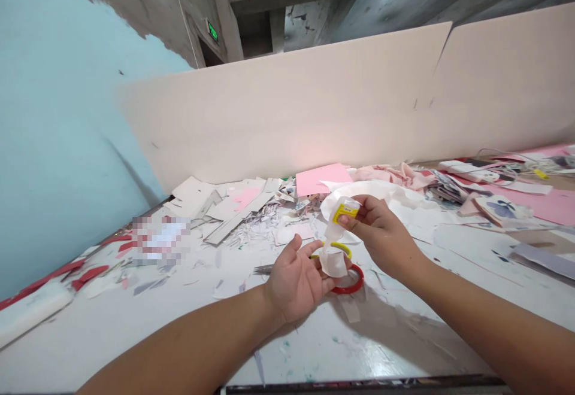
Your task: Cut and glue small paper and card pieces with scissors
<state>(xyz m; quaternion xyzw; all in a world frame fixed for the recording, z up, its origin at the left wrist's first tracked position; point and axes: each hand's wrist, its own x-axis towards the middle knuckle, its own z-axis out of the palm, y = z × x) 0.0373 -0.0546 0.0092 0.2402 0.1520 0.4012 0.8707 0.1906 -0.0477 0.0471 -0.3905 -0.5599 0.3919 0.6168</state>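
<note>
My right hand (pixel 381 236) pinches a small glue bottle (pixel 340 221) with a yellow label, tipped nozzle-down. Just under the nozzle is a small white paper piece (pixel 333 261), resting on the fingertips of my left hand (pixel 296 278), whose palm faces up with fingers loosely curled. Under both hands lie a red tape ring (pixel 354 284) and the yellow handle of scissors (pixel 344 247) on the white table (pixel 135 335).
Paper scraps (pixel 238 209), pink sheets (pixel 321 178), pink cloth (pixel 395 175) and a butterfly card (pixel 503 209) litter the table's far side. A beige board (pixel 314 108) stands behind it. Red strips (pixel 90 272) lie at the left edge.
</note>
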